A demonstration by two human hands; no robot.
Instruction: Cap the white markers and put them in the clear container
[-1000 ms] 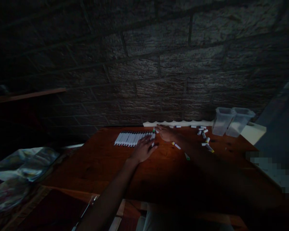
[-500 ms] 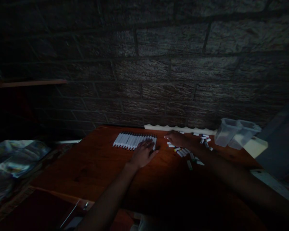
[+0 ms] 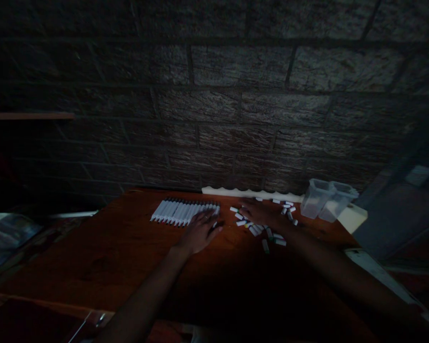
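A row of white, uncapped markers (image 3: 169,212) lies side by side on the brown wooden table (image 3: 128,247). My left hand (image 3: 199,232) rests on the right end of that row, its fingers spread and its thumb held apart. Right of the row, loose marker caps (image 3: 256,229) lie scattered, white with coloured ends. My right hand (image 3: 255,211) is low over their far left part, fingers apart and stretched to the left. One cap lies just beyond its fingertips. Dim light blurs the finger detail, and some caps are hidden under this hand and forearm.
Two clear plastic containers (image 3: 323,202) stand at the table's back right, beside a pale yellowish block (image 3: 352,217). A white scalloped strip (image 3: 232,192) runs along the brick wall (image 3: 214,133). Plastic-wrapped goods (image 3: 10,238) lie to the left.
The whole view has shifted right. My right hand has opened from a bunched grasp and lowered over the caps. A cap now lies left of its fingers. My left hand stays on the markers.
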